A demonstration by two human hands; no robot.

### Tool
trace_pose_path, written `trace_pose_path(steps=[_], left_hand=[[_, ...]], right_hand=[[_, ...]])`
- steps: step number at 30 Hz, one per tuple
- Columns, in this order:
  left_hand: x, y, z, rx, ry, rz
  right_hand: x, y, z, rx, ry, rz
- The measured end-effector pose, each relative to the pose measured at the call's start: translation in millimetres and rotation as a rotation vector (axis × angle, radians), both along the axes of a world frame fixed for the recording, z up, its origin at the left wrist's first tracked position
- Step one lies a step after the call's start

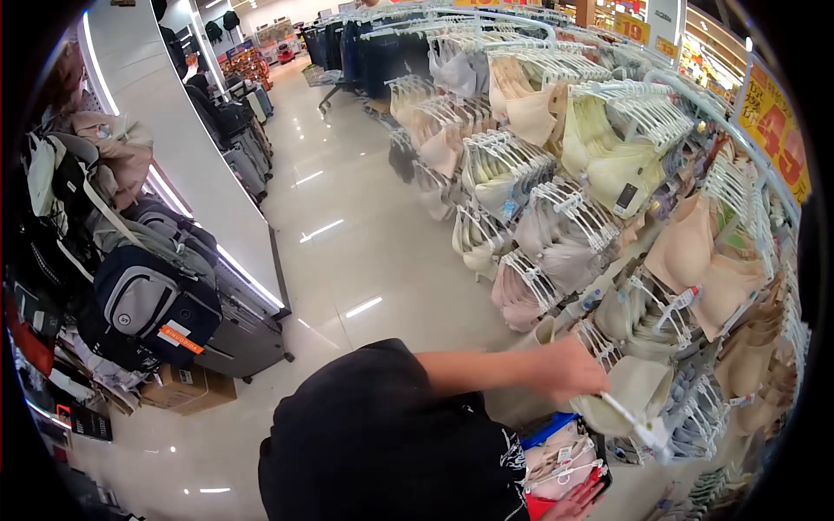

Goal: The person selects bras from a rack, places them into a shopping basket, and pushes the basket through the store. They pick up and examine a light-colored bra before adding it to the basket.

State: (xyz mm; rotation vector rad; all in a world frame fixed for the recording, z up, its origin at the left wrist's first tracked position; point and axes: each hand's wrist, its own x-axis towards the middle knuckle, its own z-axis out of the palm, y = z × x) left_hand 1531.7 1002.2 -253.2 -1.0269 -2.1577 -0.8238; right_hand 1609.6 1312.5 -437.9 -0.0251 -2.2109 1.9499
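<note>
- Shop aisle with a glossy pale floor [347, 226]; backpacks and suitcases [156, 295] line the left wall, and a curved rack [747, 148] of bras on white hangers fills the right.
- Head view: the person's right hand [569, 369] reaches to the rack's lower edge, fingers closed on a beige bra on a white hanger [638, 408].
- Left hand [573, 502], at the bottom edge, touches a bundle of hangered bras [560, 460]; whether it grips them is unclear.
- Likely step: hanging stock; next, the hook must meet the rail.
</note>
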Motion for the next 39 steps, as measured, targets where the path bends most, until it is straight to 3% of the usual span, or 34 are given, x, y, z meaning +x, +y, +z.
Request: trace_pose_path(steps=[6,9,13,14,15,16,17,18,19,21,24,28,32,35,39], left_hand=[[-0.7,21.2,4.3,0.018,-0.216,-0.290],[-7.4,21.4,16.0,-0.164,-0.339,-0.292],[-39.6,19.4,-6.9,-0.159,-0.326,-0.285],[-47.9,17.3,-13.5,-0.166,-0.291,-0.247],[-58.3,16.3,-11.0,-0.147,-0.174,-0.235],[-58.5,20.6,14.6,-0.239,-0.219,-0.135],[-74.3,20.3,6.4,-0.118,-0.135,-0.214],[-86.6,23.1,5.3,-0.041,-0.053,-0.245],[-94.4,33.1,16.6,-0.019,-0.107,-0.281],[-112.2,61.8,25.7,-0.009,-0.175,-0.336],[-131.8,106.6,22.9,0.088,-0.257,-0.508],[-158.6,152.5,-3.8,0.036,-0.464,-0.689],[-173.9,193.9,-27.2,-0.119,-0.389,-0.913],[-178.7,215.3,-45.1,-0.212,-0.576,-0.927],[-190.4,251.5,-82.8,-0.351,-0.566,-1.082]], right_hand=[[-19.6,9.1,7.4,-0.380,-0.158,-0.104],[-23.3,7.7,-4.1,-0.450,-0.258,-0.039],[2.7,5.6,-20.0,-0.485,-0.327,-0.039],[8.6,5.4,-20.6,-0.747,-0.274,0.048],[21.4,9.9,-45.9,-0.751,-0.256,-0.086],[18.2,0.5,-36.6,-0.801,-0.384,-0.254],[24.0,5.5,-55.7,-0.927,-0.295,-0.178],[23.2,-6.0,-23.2,-0.657,-0.150,-0.094],[16.8,-6.4,-1.6,-0.519,-0.166,-0.133],[9.2,0.1,18.8,-0.430,-0.240,-0.306],[-4.3,3.4,58.4,-0.475,-0.145,-0.679],[-4.1,11.6,43.0,-0.537,-0.096,-0.931],[18.7,4.5,11.5,-0.439,-0.286,-1.071],[35.6,-21.6,-18.4,-0.428,-0.407,-1.156],[47.7,-47.3,-39.7,-0.574,-0.404,-1.246]])
